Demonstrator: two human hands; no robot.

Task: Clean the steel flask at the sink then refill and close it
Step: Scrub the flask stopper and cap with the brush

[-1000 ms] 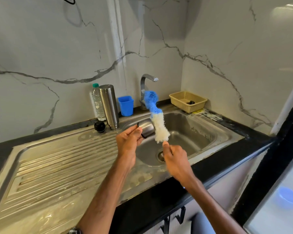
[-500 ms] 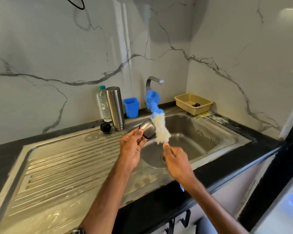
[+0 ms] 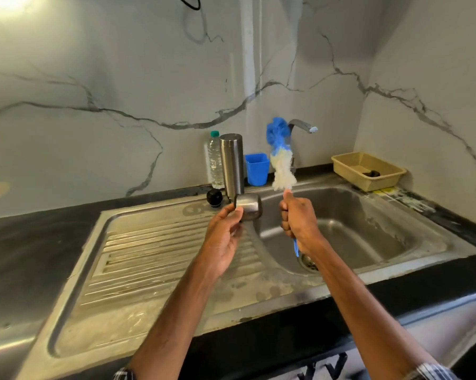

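Observation:
My left hand (image 3: 224, 231) pinches a small steel cap cup (image 3: 248, 211) at the left rim of the sink basin (image 3: 368, 229). My right hand (image 3: 298, 218) grips the blue handle of a bottle brush (image 3: 282, 165) whose white and blue bristles point up, a short way right of the cup and not touching it. The tall steel flask (image 3: 231, 163) stands upside down on the draining board behind the cup. A black stopper (image 3: 214, 198) lies beside it. The tap (image 3: 302, 126) is above the basin, with no water running.
A clear plastic water bottle (image 3: 214, 160) and a blue plastic cup (image 3: 256, 169) stand by the wall. A beige tray (image 3: 368, 171) sits at the back right. The ribbed draining board (image 3: 149, 256) spreads to the left; black counter (image 3: 25, 242) surrounds the sink.
The brush has come away from the cup and now stands upright to its right. My left hand has carried the cup left, toward the flask. The camera moved closer.

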